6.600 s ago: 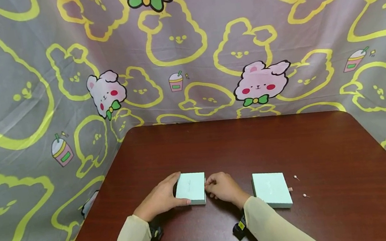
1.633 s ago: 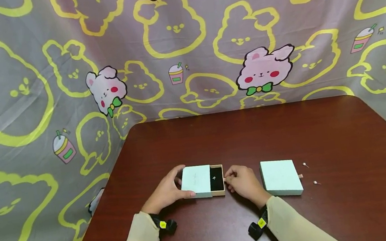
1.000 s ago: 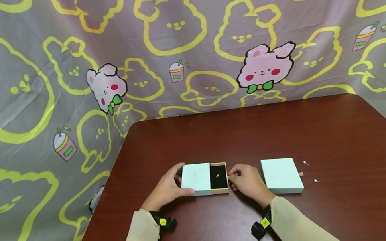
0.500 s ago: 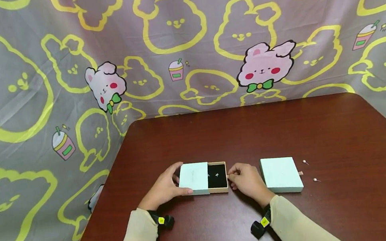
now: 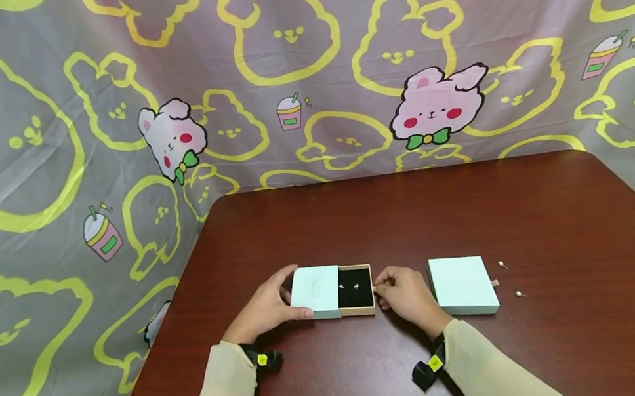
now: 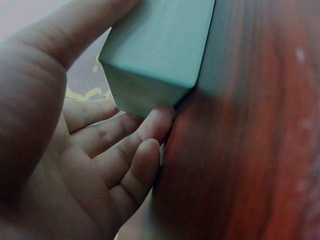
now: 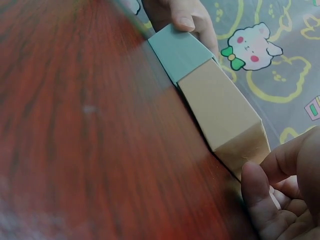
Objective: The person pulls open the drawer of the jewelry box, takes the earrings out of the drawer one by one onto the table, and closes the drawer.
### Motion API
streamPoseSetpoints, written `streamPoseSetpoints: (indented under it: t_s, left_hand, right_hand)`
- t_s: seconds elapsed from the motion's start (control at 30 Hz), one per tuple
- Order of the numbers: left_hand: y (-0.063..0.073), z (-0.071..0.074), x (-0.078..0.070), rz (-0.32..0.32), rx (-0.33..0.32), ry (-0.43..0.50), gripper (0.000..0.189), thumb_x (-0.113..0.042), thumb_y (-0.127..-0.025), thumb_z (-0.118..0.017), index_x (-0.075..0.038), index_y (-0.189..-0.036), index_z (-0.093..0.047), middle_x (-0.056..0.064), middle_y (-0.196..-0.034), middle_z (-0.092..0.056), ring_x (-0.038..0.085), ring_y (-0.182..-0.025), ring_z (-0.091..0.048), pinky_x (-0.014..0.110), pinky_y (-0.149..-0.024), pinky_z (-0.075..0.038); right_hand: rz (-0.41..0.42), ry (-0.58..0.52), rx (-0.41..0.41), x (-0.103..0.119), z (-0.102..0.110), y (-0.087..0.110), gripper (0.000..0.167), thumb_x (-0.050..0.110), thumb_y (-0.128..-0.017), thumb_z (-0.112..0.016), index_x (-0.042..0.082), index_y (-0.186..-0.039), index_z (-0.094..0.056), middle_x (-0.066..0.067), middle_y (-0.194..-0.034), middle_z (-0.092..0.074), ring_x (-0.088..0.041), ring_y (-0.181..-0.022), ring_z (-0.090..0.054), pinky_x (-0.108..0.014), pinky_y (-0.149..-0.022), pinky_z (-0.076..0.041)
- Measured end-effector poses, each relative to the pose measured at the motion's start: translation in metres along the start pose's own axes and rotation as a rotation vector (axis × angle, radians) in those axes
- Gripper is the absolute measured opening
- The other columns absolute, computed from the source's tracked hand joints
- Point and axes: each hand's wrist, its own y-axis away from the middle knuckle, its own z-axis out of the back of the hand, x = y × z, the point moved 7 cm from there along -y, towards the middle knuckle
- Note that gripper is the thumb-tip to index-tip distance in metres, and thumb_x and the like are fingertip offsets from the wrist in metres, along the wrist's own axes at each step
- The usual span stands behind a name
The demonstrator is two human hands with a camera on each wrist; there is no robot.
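Note:
In the head view, my left hand (image 5: pixel 262 307) grips a pale mint jewelry box sleeve (image 5: pixel 315 293) from its left side, thumb along the near edge. From the sleeve's right side a tan drawer (image 5: pixel 358 312) sticks out partway, lined in black. Two small silver star-shaped earrings (image 5: pixel 356 286) show on the lining, one close to the sleeve's edge. My right hand (image 5: pixel 409 295) pinches the drawer's small pull tab between thumb and index finger. The right wrist view shows those fingertips (image 7: pixel 255 181) at the drawer's end wall (image 7: pixel 245 145). The sleeve hides the drawer's left part.
A second mint box (image 5: pixel 462 284), closed, lies right of my right hand, with a pinkish tab (image 5: pixel 495 283) on its right side. Beyond it are two loose pearl-headed pieces (image 5: pixel 501 264) on the dark wooden table (image 5: pixel 403 214). Patterned cloth (image 5: pixel 317 46) hangs behind the table.
The box was closed at first; its drawer has since come out to the right. Lately my left hand has drawn the sleeve slightly left, uncovering the second earring, while my right hand hardly moved.

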Motion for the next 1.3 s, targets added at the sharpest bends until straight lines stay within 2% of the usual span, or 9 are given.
streamPoseSetpoints:
  t_s: [0.3, 1.0, 1.3]
  left_hand:
    - [0.0022, 0.0044, 0.0023, 0.014, -0.006, 0.003, 0.105, -0.039, -0.061, -0.093, -0.013, -0.147, -0.039, 0.002, -0.099, -0.055, 0.018, -0.079, -0.055, 0.034, -0.065, -0.047]
    - [-0.0002, 0.0023, 0.0056, 0.017, 0.002, 0.014, 0.105, -0.037, -0.062, -0.093, -0.014, -0.148, -0.038, 0.002, -0.101, -0.055, 0.018, -0.079, -0.056, 0.034, -0.066, -0.047]
    - [0.0021, 0.0014, 0.0078, -0.004, -0.003, 0.037, 0.105, -0.041, -0.061, -0.093, -0.013, -0.147, -0.038, 0.001, -0.096, -0.056, 0.019, -0.078, -0.056, 0.035, -0.065, -0.048]
  right_hand:
    - [-0.01, 0.0, 0.005, 0.0001, 0.0002, -0.0012, 0.008, -0.001, -0.087, -0.064, 0.004, -0.082, -0.067, -0.002, -0.068, -0.065, -0.016, -0.055, -0.063, -0.029, -0.053, -0.053]
    - [-0.013, 0.035, -0.006, 0.0014, 0.0008, 0.0004, 0.008, 0.005, -0.087, -0.063, 0.008, -0.081, -0.067, 0.0, -0.067, -0.063, -0.015, -0.054, -0.063, -0.03, -0.053, -0.052]
    - [0.009, 0.028, -0.018, 0.0006, -0.0001, 0.0025, 0.008, 0.006, -0.089, -0.063, 0.008, -0.082, -0.068, -0.001, -0.066, -0.062, -0.015, -0.053, -0.061, -0.03, -0.052, -0.051]
